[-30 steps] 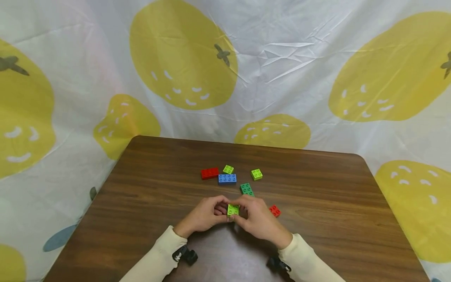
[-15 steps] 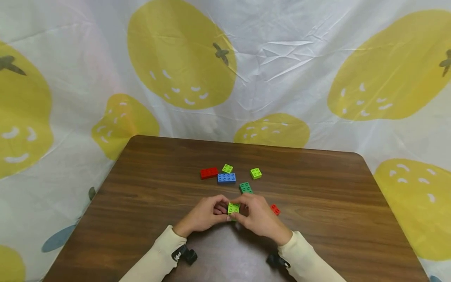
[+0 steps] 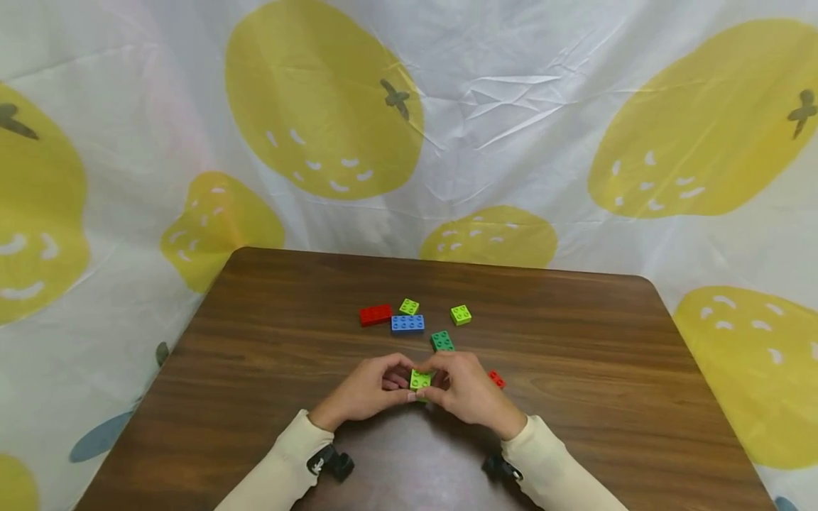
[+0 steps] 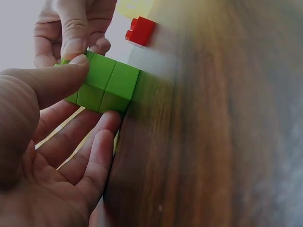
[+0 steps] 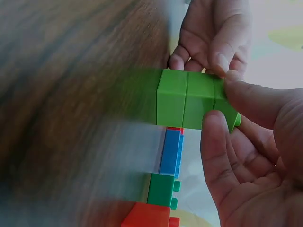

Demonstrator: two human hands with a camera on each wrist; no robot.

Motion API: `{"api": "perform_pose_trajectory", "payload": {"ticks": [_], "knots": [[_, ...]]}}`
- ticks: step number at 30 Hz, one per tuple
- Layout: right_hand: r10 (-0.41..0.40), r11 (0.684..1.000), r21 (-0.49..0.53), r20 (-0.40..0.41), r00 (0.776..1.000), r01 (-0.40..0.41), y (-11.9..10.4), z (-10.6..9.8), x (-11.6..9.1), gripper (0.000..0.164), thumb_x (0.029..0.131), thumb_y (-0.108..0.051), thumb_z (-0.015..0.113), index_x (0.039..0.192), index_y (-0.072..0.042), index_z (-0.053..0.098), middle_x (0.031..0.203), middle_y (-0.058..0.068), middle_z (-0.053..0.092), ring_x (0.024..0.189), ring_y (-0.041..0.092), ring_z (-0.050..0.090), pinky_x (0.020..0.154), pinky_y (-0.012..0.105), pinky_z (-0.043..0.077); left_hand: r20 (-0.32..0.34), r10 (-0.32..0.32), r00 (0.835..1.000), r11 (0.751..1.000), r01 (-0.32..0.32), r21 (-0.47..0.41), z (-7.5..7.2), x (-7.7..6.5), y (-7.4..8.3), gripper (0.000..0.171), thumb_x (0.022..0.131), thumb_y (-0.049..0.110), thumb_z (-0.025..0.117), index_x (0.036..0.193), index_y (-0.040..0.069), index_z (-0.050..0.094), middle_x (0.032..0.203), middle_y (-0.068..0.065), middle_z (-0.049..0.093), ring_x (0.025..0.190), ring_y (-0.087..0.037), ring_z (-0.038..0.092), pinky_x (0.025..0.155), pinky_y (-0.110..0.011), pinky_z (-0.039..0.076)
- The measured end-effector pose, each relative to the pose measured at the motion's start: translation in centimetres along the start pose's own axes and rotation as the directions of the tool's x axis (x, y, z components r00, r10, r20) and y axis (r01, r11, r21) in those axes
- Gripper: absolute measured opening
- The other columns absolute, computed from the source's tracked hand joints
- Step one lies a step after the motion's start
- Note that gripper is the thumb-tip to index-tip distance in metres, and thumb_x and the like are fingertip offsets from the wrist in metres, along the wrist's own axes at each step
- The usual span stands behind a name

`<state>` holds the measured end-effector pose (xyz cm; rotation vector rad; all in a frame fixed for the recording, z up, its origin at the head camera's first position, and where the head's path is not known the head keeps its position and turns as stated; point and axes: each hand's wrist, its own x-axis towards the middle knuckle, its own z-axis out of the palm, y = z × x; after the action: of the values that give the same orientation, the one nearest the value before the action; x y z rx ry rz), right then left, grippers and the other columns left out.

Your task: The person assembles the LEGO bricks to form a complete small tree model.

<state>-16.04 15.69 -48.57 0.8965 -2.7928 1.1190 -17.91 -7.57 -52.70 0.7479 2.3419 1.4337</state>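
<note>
Jointly, a stack of lime-green bricks (image 3: pixel 420 381) was held upright on the table (image 3: pixel 575 355) by the left hand (image 3: pixel 366 390) and the right hand (image 3: pixel 469 394), thumb and fingers of each bent round it; a small red brick (image 3: pixel 497 380) was seen right of the right hand, a dark green brick (image 3: pixel 442 341) just beyond that hand, a blue brick (image 3: pixel 407 324) and long red brick (image 3: pixel 375 315) farther off

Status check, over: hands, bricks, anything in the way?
Left hand and right hand both grip lime-green stack. Stack upright. Small red brick beside right hand, apparently not blocking.
</note>
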Motion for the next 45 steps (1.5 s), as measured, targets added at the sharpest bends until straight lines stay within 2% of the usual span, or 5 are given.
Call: {"api": "perform_pose_trajectory", "payload": {"ticks": [11,19,28,39,45], "knots": [[0.009,1.0,0.023,-0.029,1.0,-0.009,0.8,0.0,-0.5,0.036,0.082,-0.026,0.092,0.116,-0.018,0.082,0.092,-0.008,0.078,0.072,-0.002,0.065,0.064,0.021,0.055,0.007,0.034,0.999,0.998,-0.034,0.047,0.2,0.1,0.5,0.032,0.096,0.023,0.081,0.125,0.017,0.068,0.123,-0.007,0.075,0.103,-0.015,0.077,0.086,-0.023,0.061],[0.04,0.999,0.023,0.037,0.998,-0.041,1.2,-1.1,-0.6,0.033,0.087,-0.028,0.09,0.115,-0.014,0.08,0.091,-0.005,0.078,0.075,-0.001,0.068,0.068,0.022,0.058,0.022,0.038,0.999,0.999,-0.039,0.037,0.5,0.1,0.5,0.033,0.097,0.022,0.08,0.126,0.015,0.067,0.125,-0.008,0.074,0.104,-0.014,0.076,0.086,-0.022,0.06],[0.086,0.995,0.053,-0.063,0.994,-0.083,1.9,-2.8,-0.6,0.029,0.091,-0.023,0.086,0.111,-0.005,0.078,0.095,0.002,0.08,0.082,0.009,0.073,0.074,0.03,0.063,0.0,0.015,1.0,0.998,-0.015,0.062,0.1,0.1,0.3,0.033,0.094,0.025,0.083,0.123,0.016,0.068,0.124,-0.006,0.074,0.102,-0.014,0.077,0.084,-0.021,0.06],[0.107,0.99,-0.077,-0.122,0.987,-0.117,4.2,-3.7,-2.4,0.027,0.088,-0.021,0.088,0.111,-0.009,0.08,0.107,0.002,0.08,0.094,0.017,0.075,0.083,0.042,0.062,-0.004,-0.011,1.0,0.998,0.012,0.065,0.1,0.1,0.0,0.035,0.094,0.029,0.083,0.124,0.019,0.068,0.124,-0.004,0.074,0.102,-0.009,0.075,0.086,-0.02,0.059],[0.112,0.98,-0.158,-0.057,0.992,-0.12,5.3,-4.5,-3.6,0.033,0.086,-0.023,0.088,0.115,-0.009,0.077,0.112,0.003,0.078,0.104,0.024,0.073,0.093,0.048,0.059,-0.004,-0.022,1.0,0.997,0.023,0.067,0.1,0.1,0.0,0.036,0.094,0.031,0.083,0.126,0.021,0.068,0.126,-0.002,0.073,0.103,-0.009,0.074,0.088,-0.021,0.059]]}}
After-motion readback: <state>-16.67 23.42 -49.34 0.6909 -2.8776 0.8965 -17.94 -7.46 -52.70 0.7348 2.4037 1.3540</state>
